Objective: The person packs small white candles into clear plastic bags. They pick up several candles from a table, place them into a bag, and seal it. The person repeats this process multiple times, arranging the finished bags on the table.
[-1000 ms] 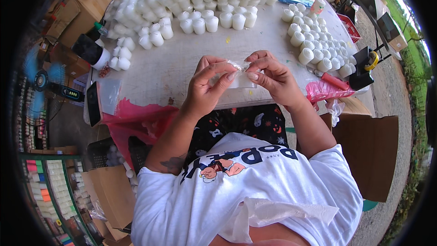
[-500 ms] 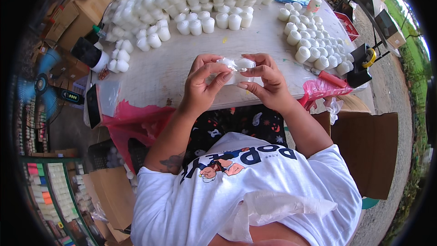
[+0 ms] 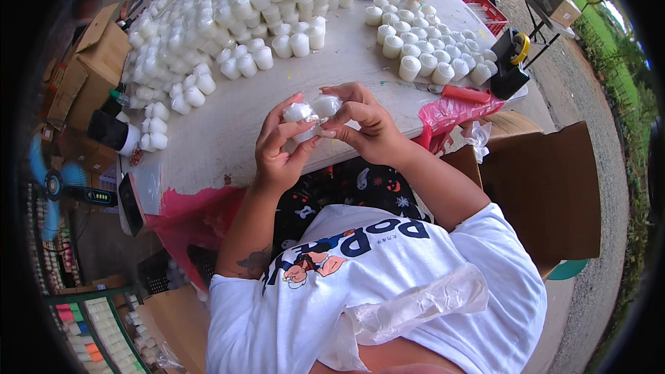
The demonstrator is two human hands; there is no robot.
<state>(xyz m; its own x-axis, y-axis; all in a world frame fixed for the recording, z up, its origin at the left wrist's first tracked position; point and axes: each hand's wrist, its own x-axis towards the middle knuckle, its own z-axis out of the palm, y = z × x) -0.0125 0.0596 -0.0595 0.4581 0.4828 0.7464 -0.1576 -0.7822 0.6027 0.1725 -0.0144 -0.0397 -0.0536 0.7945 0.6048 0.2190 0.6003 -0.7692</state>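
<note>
Above the near edge of the table, a small clear-wrapped pack of white candles (image 3: 299, 112) is held between both hands. My left hand (image 3: 280, 144) closes on its left side, thumb and fingers bent around it. My right hand (image 3: 364, 121) pinches the plastic wrap at the pack's right side, thumb near the left thumb. Their fingertips meet in the middle, where a bit of twisted film shows. Fingers hide part of the pack, so how many candles it holds cannot be made out. Loose white candles (image 3: 410, 67) stand in rows at the table's right.
Wrapped candle packs (image 3: 228, 10) are piled high along the table's (image 3: 332, 69) far left. On the right lie a red-handled tool (image 3: 465, 94), pink plastic (image 3: 443, 119) and a black tape dispenser (image 3: 509, 73). An open cardboard box (image 3: 547, 194) stands right; a fan (image 3: 55, 183) stands left.
The whole view has swung, so table and piles sit further left. My hands have tilted the pack, and its candles show more clearly between my fingers. Both hands keep their hold.
</note>
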